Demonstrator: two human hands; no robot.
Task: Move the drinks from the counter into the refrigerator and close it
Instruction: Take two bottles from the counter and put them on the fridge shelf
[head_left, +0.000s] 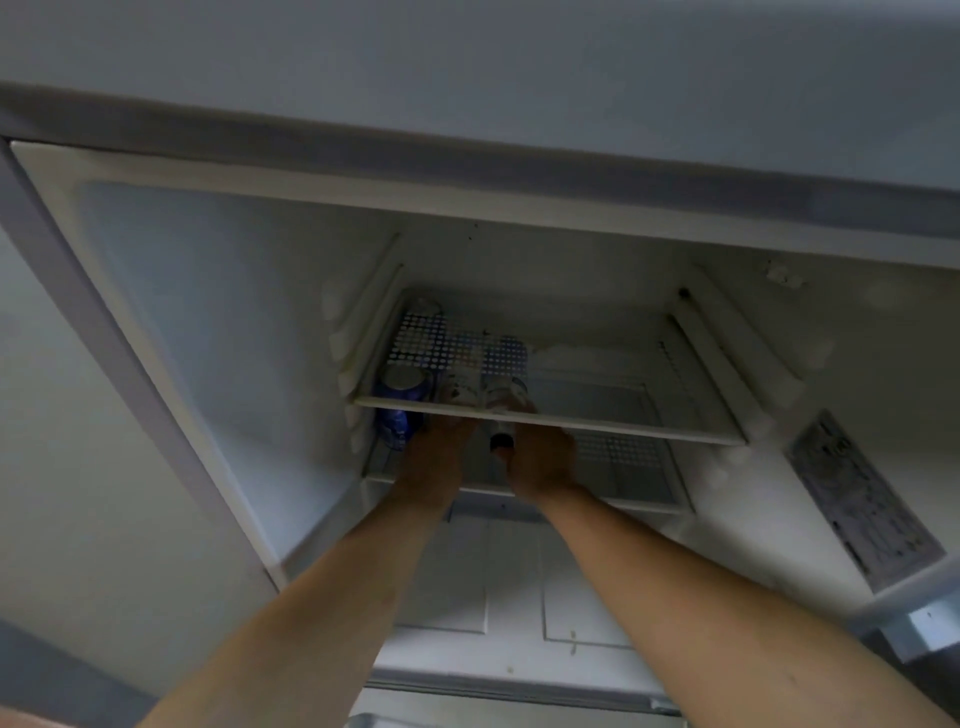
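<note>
The refrigerator (249, 332) stands open in front of me and both my arms reach in under a glass shelf (597, 423). On the lower shelf at the left stands a blue can (392, 426). My left hand (431, 465) is closed around a pale drink (462, 389), seen blurred through the glass right beside the blue can. To its right, my right hand (540, 462) grips a light bottle (506, 395) whose dark round end (502, 442) points toward me. My fingers are mostly hidden behind the shelf edge.
The open door (104, 415) hangs at the left. A perforated mat (447, 345) lies at the back left of the shelf. Frost lines the side rails (727, 364). A label sticker (862, 493) is on the right wall. Two white drawers (519, 582) sit below my arms.
</note>
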